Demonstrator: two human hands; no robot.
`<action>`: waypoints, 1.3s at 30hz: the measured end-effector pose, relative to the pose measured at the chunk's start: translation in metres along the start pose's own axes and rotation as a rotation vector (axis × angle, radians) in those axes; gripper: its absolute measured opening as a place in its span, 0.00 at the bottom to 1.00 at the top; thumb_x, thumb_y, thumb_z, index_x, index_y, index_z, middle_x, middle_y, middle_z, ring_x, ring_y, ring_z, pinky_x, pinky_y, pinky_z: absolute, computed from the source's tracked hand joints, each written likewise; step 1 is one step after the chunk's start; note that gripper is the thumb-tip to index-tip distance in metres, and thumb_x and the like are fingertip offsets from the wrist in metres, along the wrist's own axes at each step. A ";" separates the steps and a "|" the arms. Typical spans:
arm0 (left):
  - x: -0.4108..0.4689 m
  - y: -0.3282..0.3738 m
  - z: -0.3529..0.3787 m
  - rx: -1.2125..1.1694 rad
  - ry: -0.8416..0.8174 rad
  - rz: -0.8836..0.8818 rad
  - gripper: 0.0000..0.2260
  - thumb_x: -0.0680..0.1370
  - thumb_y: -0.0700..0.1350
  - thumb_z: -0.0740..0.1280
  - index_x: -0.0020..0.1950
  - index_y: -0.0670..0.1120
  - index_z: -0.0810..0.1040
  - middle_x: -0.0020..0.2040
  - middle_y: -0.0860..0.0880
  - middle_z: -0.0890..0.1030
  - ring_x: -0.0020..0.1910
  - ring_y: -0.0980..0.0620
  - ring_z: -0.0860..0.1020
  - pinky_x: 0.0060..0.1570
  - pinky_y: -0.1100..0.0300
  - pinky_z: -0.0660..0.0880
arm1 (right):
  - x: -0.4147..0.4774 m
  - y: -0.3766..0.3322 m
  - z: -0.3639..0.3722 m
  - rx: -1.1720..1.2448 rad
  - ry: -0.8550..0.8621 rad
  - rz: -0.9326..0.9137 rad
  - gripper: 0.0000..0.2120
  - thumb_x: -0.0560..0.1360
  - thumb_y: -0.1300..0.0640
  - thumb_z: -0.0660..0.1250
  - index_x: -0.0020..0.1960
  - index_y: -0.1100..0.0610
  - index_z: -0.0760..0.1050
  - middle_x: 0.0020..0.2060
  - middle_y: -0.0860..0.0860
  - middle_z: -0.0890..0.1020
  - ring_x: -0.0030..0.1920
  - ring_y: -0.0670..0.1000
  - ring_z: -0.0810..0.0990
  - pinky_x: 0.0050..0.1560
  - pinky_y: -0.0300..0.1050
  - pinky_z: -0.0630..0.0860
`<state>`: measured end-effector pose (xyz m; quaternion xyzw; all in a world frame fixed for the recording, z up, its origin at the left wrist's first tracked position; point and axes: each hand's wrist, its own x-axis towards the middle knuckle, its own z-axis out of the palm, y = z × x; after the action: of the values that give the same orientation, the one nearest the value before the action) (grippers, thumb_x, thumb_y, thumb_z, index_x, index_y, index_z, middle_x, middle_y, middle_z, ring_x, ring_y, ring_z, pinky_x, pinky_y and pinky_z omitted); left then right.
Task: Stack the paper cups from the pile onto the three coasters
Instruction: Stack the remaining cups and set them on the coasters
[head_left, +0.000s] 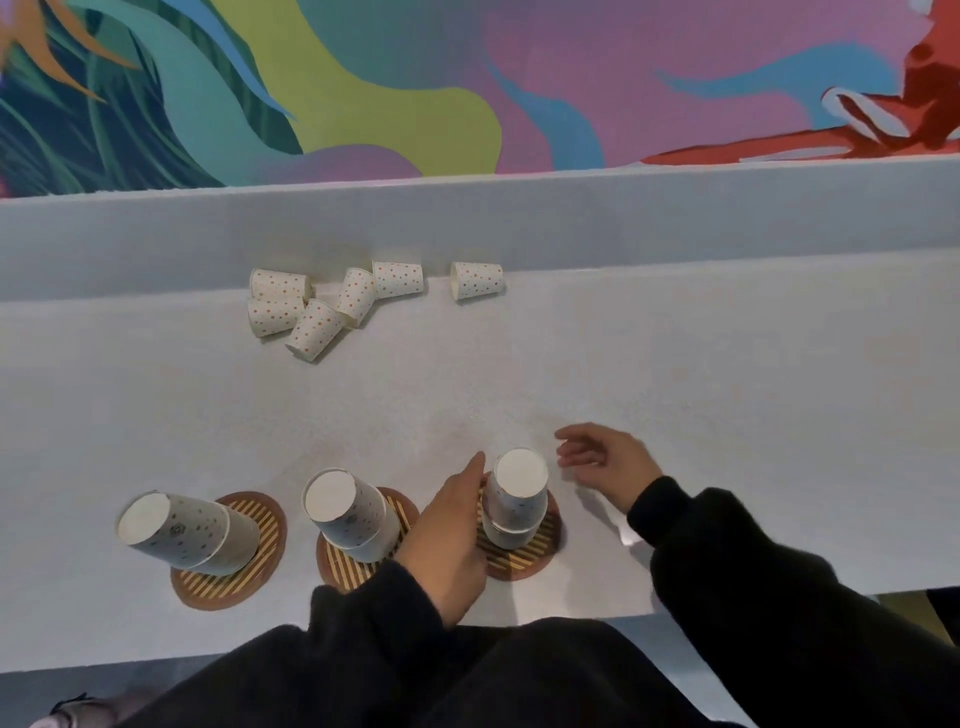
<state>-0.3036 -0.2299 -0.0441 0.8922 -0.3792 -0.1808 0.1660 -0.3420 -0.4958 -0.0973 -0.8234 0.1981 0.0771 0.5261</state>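
Observation:
Three round striped coasters lie in a row near the table's front edge. Each carries an upside-down stack of dotted paper cups: the left stack (179, 527) on the left coaster (249, 571), the middle stack (350, 512) on the middle coaster (337, 564), the right stack (517, 493) on the right coaster (524, 558). My left hand (449, 535) rests against the left side of the right stack, fingers touching it. My right hand (605, 465) hovers just right of that stack, fingers apart, holding nothing. A pile of loose cups (317, 304) lies on its side at the back.
One cup (477, 280) lies alone to the right of the pile, near a raised ledge (675, 218) along the back of the white table (727, 389). A painted wall rises behind it. The table's front edge runs just below the coasters.

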 end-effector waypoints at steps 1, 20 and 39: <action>-0.010 0.011 -0.025 -0.054 0.019 -0.002 0.36 0.79 0.40 0.66 0.82 0.59 0.52 0.77 0.58 0.65 0.76 0.55 0.67 0.71 0.64 0.63 | 0.005 -0.008 -0.011 0.024 0.031 -0.017 0.22 0.74 0.73 0.71 0.56 0.48 0.82 0.49 0.54 0.86 0.51 0.54 0.87 0.61 0.53 0.83; 0.006 0.028 -0.074 -0.307 -0.135 -0.146 0.52 0.72 0.52 0.79 0.82 0.62 0.44 0.77 0.53 0.68 0.69 0.51 0.75 0.69 0.55 0.72 | -0.020 -0.032 0.020 -0.433 -0.457 0.130 0.38 0.68 0.58 0.81 0.71 0.38 0.68 0.63 0.43 0.80 0.59 0.51 0.82 0.58 0.45 0.80; 0.033 -0.008 0.046 -0.314 -0.119 -0.440 0.27 0.73 0.46 0.76 0.69 0.52 0.70 0.64 0.49 0.77 0.65 0.45 0.77 0.64 0.54 0.73 | -0.025 -0.014 0.049 -0.429 -0.210 -0.024 0.17 0.75 0.44 0.75 0.61 0.46 0.77 0.57 0.51 0.82 0.57 0.55 0.80 0.62 0.45 0.75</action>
<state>-0.2977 -0.2559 -0.0942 0.9041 -0.1529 -0.3213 0.2366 -0.3548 -0.4401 -0.0988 -0.9061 0.1117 0.1963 0.3576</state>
